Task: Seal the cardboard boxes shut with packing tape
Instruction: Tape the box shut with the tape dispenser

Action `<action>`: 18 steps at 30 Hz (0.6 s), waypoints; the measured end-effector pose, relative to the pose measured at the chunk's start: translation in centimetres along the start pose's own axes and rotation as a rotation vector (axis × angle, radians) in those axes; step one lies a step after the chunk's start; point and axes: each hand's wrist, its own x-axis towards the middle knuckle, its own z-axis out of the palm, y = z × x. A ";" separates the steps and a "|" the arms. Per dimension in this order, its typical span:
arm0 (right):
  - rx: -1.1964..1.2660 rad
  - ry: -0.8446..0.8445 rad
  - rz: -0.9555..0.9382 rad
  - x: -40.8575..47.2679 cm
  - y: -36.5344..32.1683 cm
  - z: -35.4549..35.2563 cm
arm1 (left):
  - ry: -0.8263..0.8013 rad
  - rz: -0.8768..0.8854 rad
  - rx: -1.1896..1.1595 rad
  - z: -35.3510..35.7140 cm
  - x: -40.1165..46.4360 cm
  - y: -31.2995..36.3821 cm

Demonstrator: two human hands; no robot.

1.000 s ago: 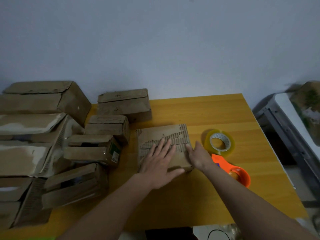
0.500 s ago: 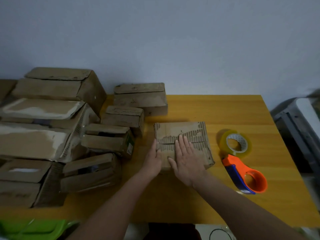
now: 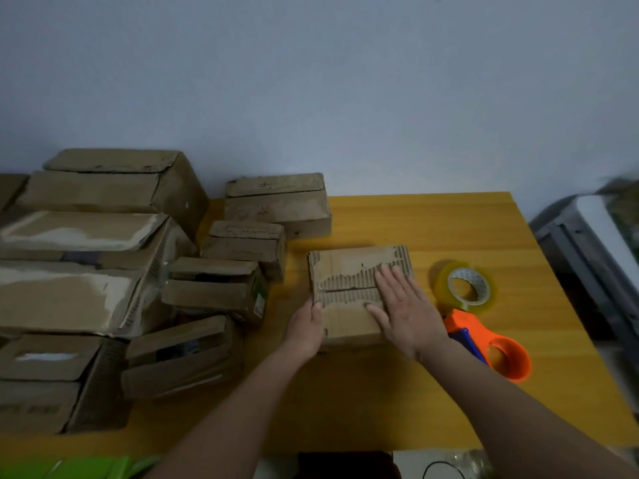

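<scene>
A small worn cardboard box (image 3: 349,271) with torn, ribbed top flaps lies in the middle of the yellow table (image 3: 432,219). My left hand (image 3: 306,328) holds its near left corner, thumb on top of the flap. My right hand (image 3: 406,311) presses flat on the right part of the lid, fingers straight. A clear packing tape roll (image 3: 466,286) lies flat just right of the box. An orange and blue tape dispenser (image 3: 494,347) sits in front of the roll, partly behind my right forearm.
Several cardboard boxes are piled on the table's left side, the biggest stack (image 3: 79,257) far left, smaller ones (image 3: 276,203) near the wall. A grey and white unit (image 3: 594,243) stands off the right edge. Something green (image 3: 69,468) lies below the near edge.
My right hand slid from the middle of the lid to its right part. My left hand stays at the box's left corner. The view shifted slightly.
</scene>
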 end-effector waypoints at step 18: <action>0.590 -0.004 0.461 -2.7 0.8 -0.6 | -0.106 -0.096 0.149 -1.1 5.2 4.3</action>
